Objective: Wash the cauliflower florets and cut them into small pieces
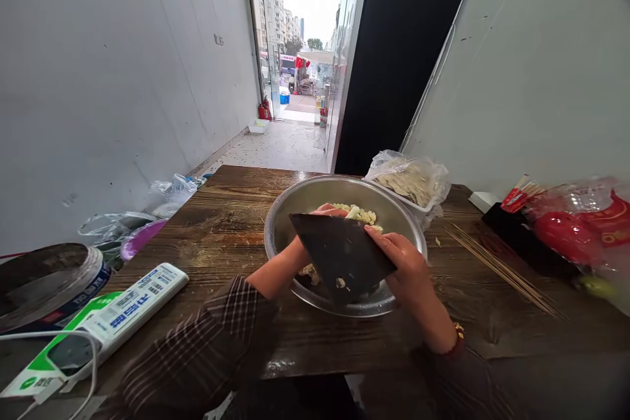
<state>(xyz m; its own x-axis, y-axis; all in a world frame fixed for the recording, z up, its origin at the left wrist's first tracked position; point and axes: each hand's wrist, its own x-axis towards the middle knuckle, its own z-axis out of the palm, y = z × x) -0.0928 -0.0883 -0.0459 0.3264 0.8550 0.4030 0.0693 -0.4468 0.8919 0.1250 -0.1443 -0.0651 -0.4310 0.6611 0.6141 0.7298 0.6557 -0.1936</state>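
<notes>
A wide steel bowl (278, 223) stands on the brown wooden table (221, 210), with pale yellowish florets (367, 215) inside. Over it, a dark, wide flat blade (344, 256) is tilted, a small pale scrap stuck to its face. My right hand (401, 259) grips this blade at its right side, fingers closed along the upper edge. Behind the blade, my left hand (300, 249) reaches into the bowl; its fingers are mostly hidden. A pale stem piece (353, 212) shows just above the blade's top edge, close to the left fingers.
Behind the bowl's right side sits a plastic-wrapped tray (411, 182). Thin skewers (502, 269) and a black box (531, 246) lie right. A white box (142, 298), a cable and a round tub (54, 285) are left.
</notes>
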